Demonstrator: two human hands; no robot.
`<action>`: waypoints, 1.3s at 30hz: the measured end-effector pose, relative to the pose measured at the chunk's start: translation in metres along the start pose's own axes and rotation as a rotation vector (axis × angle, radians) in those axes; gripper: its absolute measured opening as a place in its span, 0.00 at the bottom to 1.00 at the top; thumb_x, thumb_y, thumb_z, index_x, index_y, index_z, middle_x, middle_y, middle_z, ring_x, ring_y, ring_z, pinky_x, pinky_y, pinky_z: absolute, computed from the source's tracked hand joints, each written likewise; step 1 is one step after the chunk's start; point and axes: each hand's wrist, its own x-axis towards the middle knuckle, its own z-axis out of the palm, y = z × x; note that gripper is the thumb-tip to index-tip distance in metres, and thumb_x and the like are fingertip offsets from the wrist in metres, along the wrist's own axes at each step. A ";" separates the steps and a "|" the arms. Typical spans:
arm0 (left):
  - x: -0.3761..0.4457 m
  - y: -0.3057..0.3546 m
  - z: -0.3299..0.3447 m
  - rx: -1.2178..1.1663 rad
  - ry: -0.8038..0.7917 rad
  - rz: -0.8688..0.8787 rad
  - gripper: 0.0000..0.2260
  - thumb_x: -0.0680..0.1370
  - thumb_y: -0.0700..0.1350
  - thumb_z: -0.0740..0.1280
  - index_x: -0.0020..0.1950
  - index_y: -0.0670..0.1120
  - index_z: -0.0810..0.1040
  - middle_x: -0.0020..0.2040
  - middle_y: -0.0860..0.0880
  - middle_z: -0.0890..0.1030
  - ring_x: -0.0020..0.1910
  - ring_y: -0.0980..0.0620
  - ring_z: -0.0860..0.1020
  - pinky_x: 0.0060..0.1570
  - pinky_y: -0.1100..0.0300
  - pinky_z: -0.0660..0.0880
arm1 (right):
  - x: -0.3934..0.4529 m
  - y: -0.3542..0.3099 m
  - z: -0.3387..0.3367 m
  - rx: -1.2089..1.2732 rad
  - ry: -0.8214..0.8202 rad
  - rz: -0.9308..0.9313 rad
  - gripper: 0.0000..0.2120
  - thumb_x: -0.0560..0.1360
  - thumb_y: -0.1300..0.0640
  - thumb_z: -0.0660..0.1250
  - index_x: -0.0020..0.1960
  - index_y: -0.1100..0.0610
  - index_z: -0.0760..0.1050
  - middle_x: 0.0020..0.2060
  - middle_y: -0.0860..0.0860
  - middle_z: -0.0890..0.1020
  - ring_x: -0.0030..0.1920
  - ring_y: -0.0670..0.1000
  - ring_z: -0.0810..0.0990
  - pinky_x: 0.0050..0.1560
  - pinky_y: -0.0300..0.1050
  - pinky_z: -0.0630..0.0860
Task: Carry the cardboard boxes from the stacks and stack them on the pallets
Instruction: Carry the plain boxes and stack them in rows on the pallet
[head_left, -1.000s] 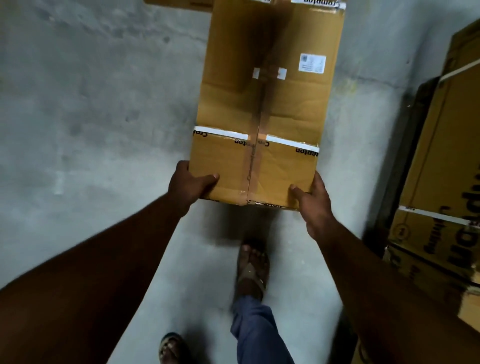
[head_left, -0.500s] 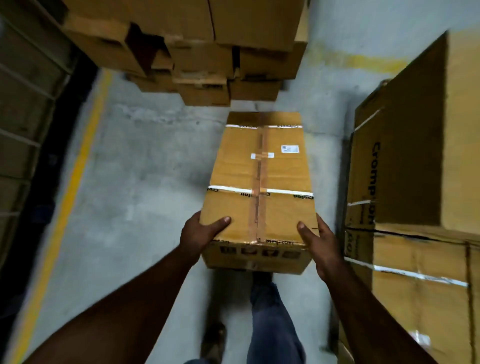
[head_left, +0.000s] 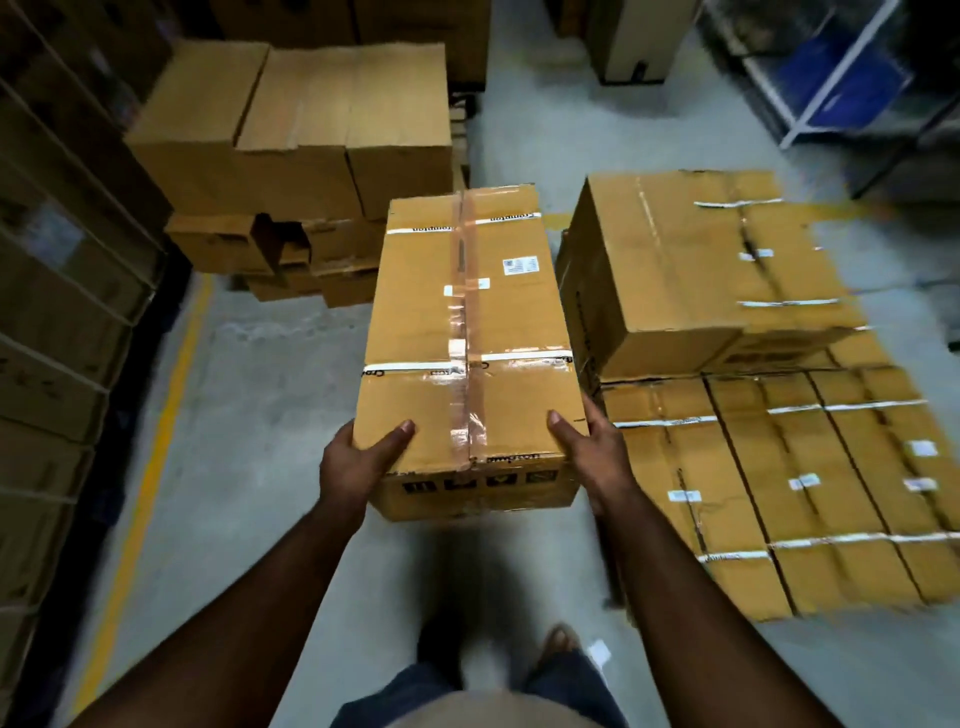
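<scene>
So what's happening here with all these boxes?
A person is carrying a long taped cardboard box through a warehouse aisle, the left hand and right hand gripping its near corners. To the right lies a low stack of similar boxes with one larger box on top. Another stack stands ahead on the left. The carried box is not yet set down.

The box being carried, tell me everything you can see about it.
The carried box is a long brown cardboard carton, closed, with clear tape along its top seam and two white printed straps across it. A small white label sits on top, right of the seam, and dark handling symbols mark its near end. It is held level above the grey floor, long axis pointing away. The left hand and right hand grip its near corners, thumbs on top.
</scene>
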 end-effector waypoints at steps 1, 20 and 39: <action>-0.016 0.003 0.005 0.008 0.014 0.036 0.36 0.66 0.64 0.81 0.68 0.47 0.79 0.58 0.49 0.84 0.55 0.47 0.83 0.58 0.45 0.82 | -0.011 0.000 -0.013 0.004 0.007 -0.018 0.29 0.77 0.43 0.73 0.76 0.38 0.70 0.67 0.46 0.81 0.66 0.54 0.80 0.66 0.60 0.79; -0.337 -0.011 0.387 -0.075 -0.252 0.200 0.38 0.63 0.68 0.80 0.67 0.50 0.80 0.57 0.52 0.85 0.54 0.47 0.85 0.56 0.43 0.83 | -0.183 0.103 -0.496 0.060 0.327 -0.140 0.26 0.81 0.56 0.72 0.77 0.48 0.72 0.59 0.39 0.83 0.57 0.34 0.80 0.56 0.31 0.77; -0.412 0.044 0.811 -0.037 -0.290 0.123 0.40 0.61 0.74 0.77 0.66 0.52 0.78 0.57 0.54 0.85 0.54 0.50 0.84 0.56 0.44 0.83 | -0.024 0.126 -0.899 -0.044 0.362 -0.047 0.26 0.82 0.52 0.70 0.78 0.46 0.71 0.64 0.46 0.82 0.63 0.51 0.80 0.68 0.56 0.78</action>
